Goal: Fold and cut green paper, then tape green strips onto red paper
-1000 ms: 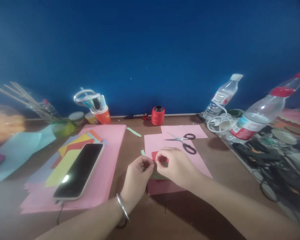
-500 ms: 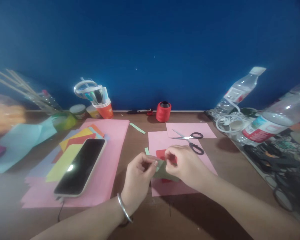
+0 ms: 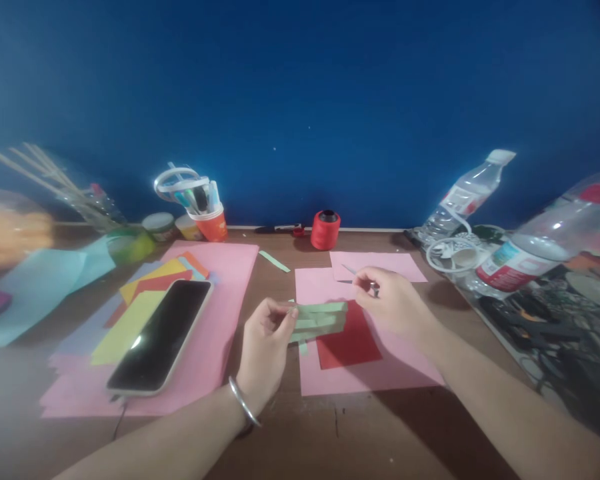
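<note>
While left hand (image 3: 266, 337) pinches green paper (image 3: 323, 319) between fingers, scissors (image 3: 349, 269) sit at nearer right hand (image 3: 391, 295), blades pointing left; right-finger closure cannot be told.

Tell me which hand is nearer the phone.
Left. The left hand is right of the phone; the right hand is farther right, past the green paper.
</note>
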The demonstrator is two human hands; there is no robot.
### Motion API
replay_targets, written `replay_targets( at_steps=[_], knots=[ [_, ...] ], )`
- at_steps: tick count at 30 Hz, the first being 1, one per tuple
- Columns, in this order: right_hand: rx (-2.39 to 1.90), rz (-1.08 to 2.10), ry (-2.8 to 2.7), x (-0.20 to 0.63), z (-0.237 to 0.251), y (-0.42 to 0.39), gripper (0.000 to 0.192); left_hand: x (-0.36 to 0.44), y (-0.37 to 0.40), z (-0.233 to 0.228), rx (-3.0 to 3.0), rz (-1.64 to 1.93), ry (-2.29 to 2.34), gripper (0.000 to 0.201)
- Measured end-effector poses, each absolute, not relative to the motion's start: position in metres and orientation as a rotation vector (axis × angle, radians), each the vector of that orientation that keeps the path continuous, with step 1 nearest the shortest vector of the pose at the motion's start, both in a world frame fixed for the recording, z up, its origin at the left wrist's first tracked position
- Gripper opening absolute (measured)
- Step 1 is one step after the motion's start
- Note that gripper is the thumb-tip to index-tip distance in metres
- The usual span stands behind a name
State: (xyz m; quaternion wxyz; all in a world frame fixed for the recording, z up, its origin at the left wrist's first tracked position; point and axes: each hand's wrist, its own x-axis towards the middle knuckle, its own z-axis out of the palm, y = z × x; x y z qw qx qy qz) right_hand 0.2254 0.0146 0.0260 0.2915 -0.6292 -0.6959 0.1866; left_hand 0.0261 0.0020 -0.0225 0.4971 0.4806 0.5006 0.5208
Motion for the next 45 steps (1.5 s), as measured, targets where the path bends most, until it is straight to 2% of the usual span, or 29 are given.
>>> replay_targets(
  at_steps=[3,6,13,18,26,31,38,45],
  knots=[
    [-1.469,0.636,-1.869,0.212,0.023,0.008,0.015,0.027,0.002,-0.022,1.158,1.254,1.186,0.019],
    [-1.436,0.729,-1.863,0.199,0.019,0.001,0.011,0.026,0.001,-0.016,1.234,1.238,1.208,0.013],
    [-1.142,0.364,-2.131,0.185,0.015,-0.015,0.017,0.022,-0.006,0.007,2.124,1.126,1.221,0.015],
    [-1.123,0.277,-2.047,0.177,0.013,-0.023,0.014,0.02,-0.005,0.006,2.317,1.127,1.224,0.014],
    [-1.069,0.239,-2.048,0.178,0.014,-0.024,0.021,0.019,-0.003,0.008,2.365,1.142,1.18,0.014],
    [-1.036,0.168,-2.038,0.185,0.015,-0.021,0.012,0.016,0.002,0.007,2.33,1.171,1.182,0.016],
    [-1.105,0.196,-1.98,0.197,0.025,-0.015,0.017,0.013,0.012,-0.002,2.141,1.142,1.308,0.01],
    [-1.421,0.35,-1.721,0.214,0.024,-0.004,0.009,0.009,0.024,-0.007,1.694,1.062,1.422,0.008]
  ],
)
